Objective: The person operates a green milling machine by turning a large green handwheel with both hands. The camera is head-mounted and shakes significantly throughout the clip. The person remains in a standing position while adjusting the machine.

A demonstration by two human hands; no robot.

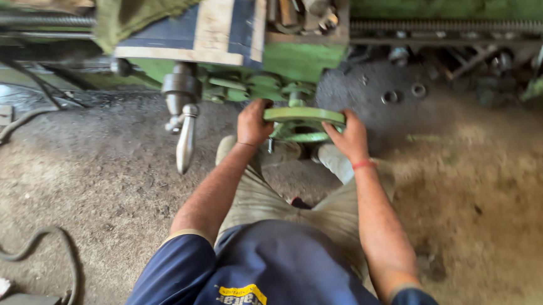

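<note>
Between the two hands sits a green handwheel (304, 115), seen nearly edge-on, so its flat face runs side to side from one hand to the other and its shaft points away, into the green machine body (302, 60) beyond. The left hand (254, 121) is closed around the wheel's left rim, fingers curled over the top. The right hand (348, 137) clasps the right rim, fingers wrapped over the edge and the thumb hidden; a red band (364, 164) circles that wrist. Both hands are about equally near the wheel, each touching it at opposite ends of its width, both arms stretched straight ahead.

Just left of the left hand, a metal lever with a tapered handle (185, 142) hangs down from the machine, apart from the fingers. Beyond the right hand, loose metal rings (390, 97) lie on the dark floor. Well off to the left, a cable (2, 243) loops across the dirt.
</note>
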